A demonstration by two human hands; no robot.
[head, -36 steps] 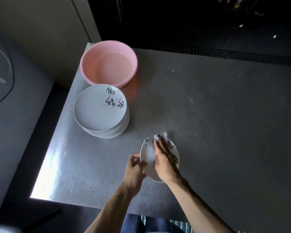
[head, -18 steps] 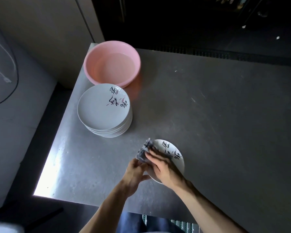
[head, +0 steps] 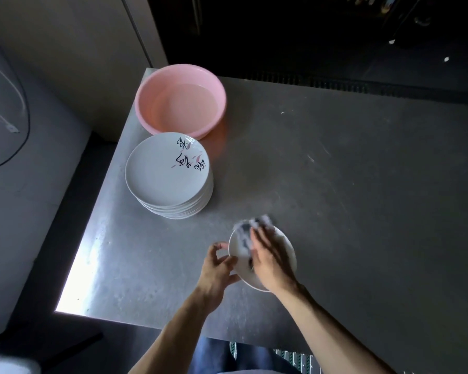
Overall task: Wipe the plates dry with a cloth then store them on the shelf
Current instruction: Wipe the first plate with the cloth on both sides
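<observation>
A white plate [head: 288,245] is held just above the near part of the grey table [head: 349,198]. My left hand [head: 218,268] grips its left rim. My right hand [head: 270,261] lies flat on the plate's face, pressing a blurred grey-white cloth [head: 250,226] against its far edge. The hand and the cloth hide the plate's black markings. A stack of several white plates [head: 168,172] with black and pink markings stands further left on the table.
A pink basin [head: 180,99] stands at the table's far left corner, just behind the stack. The table's left and near edges drop to a dark floor. A pale wall rises at the far left, and beyond the table everything is dark.
My right hand has swept the cloth from the plate's left edge up to its far edge, covering the markings that showed half a second ago. The left hand keeps its grip on the rim.
</observation>
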